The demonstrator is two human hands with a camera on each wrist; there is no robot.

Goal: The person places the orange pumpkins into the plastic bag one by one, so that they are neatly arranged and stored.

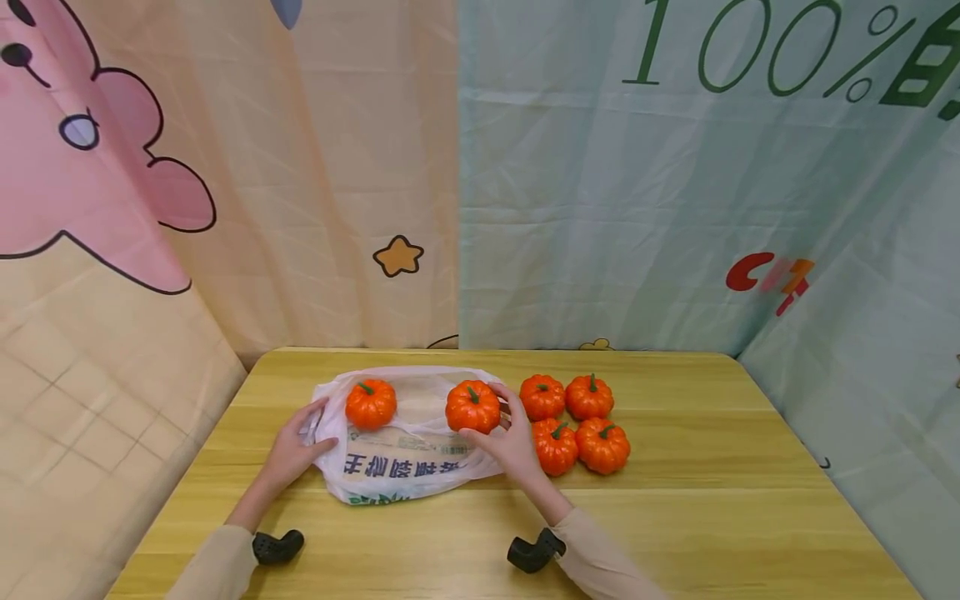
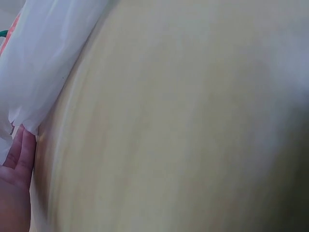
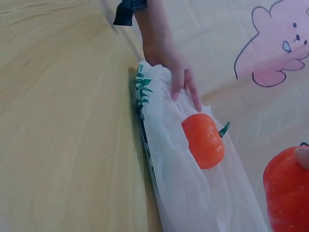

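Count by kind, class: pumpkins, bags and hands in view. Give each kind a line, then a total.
Pumpkins: 6
Bag: 1
Hands, left hand and right hand: 2
Total: 9

A yellow wood-grain table (image 1: pixel 720 492) with rounded far corners stands before a creased peach-beige cloth curtain (image 1: pixel 322 208) bearing a pink cartoon animal (image 1: pixel 97 183), a small orange star (image 1: pixel 398 256) and faint grid lines (image 1: pixel 52 383), perhaps tile-like. Alongside hangs a pale blue-green cloth curtain (image 1: pixel 570 217) with dark green "100%" lettering (image 1: pixel 770 67).
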